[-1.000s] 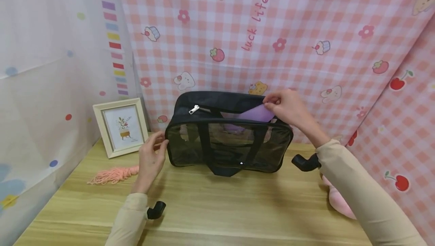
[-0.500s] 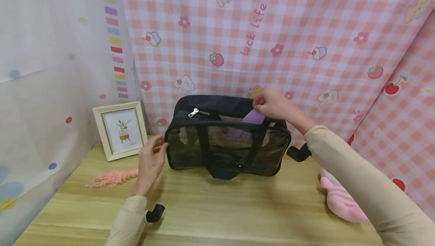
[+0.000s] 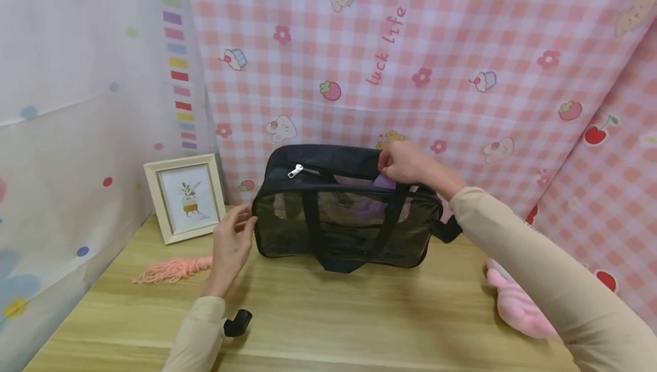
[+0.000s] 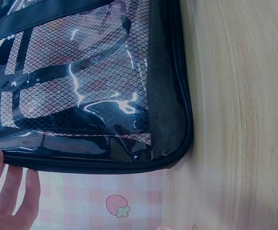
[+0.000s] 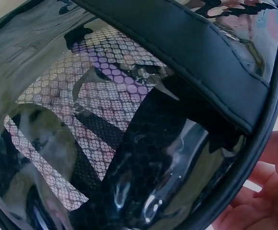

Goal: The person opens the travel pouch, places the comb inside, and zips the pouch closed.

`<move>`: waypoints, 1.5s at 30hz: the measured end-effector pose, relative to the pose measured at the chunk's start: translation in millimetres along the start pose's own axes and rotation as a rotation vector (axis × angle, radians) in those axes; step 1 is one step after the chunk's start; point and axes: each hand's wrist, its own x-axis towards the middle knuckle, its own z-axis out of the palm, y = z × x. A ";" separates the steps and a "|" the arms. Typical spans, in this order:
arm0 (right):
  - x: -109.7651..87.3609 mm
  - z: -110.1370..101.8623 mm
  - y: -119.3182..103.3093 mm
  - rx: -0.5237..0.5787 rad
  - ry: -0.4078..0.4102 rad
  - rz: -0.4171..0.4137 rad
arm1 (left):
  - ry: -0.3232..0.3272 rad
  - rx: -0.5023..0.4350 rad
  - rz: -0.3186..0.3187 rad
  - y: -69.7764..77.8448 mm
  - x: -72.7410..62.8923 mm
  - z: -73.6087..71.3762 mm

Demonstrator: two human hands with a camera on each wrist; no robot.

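Note:
A black bag (image 3: 328, 156) with see-through panels stands upright on the table, its top zipper partly undone. At its left end my left hand (image 3: 231, 246) grips the edge; in the left wrist view the thumb lies over the dark piping (image 4: 91, 167), with fingers behind it. My right hand (image 3: 408, 162) is at the right part of the top opening, pinching a flat purple thing (image 3: 384, 182) whose lower part is inside the bag. Purple shows through the panel in the head view. In the right wrist view the bag covers the right fingertips, and its wide handle strap (image 5: 187, 48) crosses in front.
A cream picture frame (image 3: 186, 199) leans at the back left, with a bundle of peach yarn (image 3: 173, 270) before it. On the right, partly behind my right sleeve, lies a pink striped plush toy (image 3: 519, 303). A checked cloth (image 3: 328, 35) hangs behind the bag.
My right hand has moved left and down with the purple thing, which has sunk deeper into the bag's opening. The left hand keeps its place at the bag's left edge.

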 end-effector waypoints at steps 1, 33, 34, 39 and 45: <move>0.4 -0.5 -0.9 -0.005 -0.009 0.005 | 0.004 0.005 0.002 0.1 0.3 -0.1; 51.3 0.1 -100.2 0.264 -0.243 -0.147 | 0.024 0.013 -0.006 2.4 -2.2 3.6; 53.8 1.2 -103.0 0.264 -0.262 -0.152 | 0.028 0.009 -0.004 2.6 -2.2 3.7; 64.3 5.3 -114.8 0.236 -0.335 -0.140 | 0.046 0.006 0.006 3.9 -2.1 4.0; 69.0 5.1 -120.0 0.151 -0.387 -0.127 | 0.064 0.013 0.028 20.9 1.4 4.6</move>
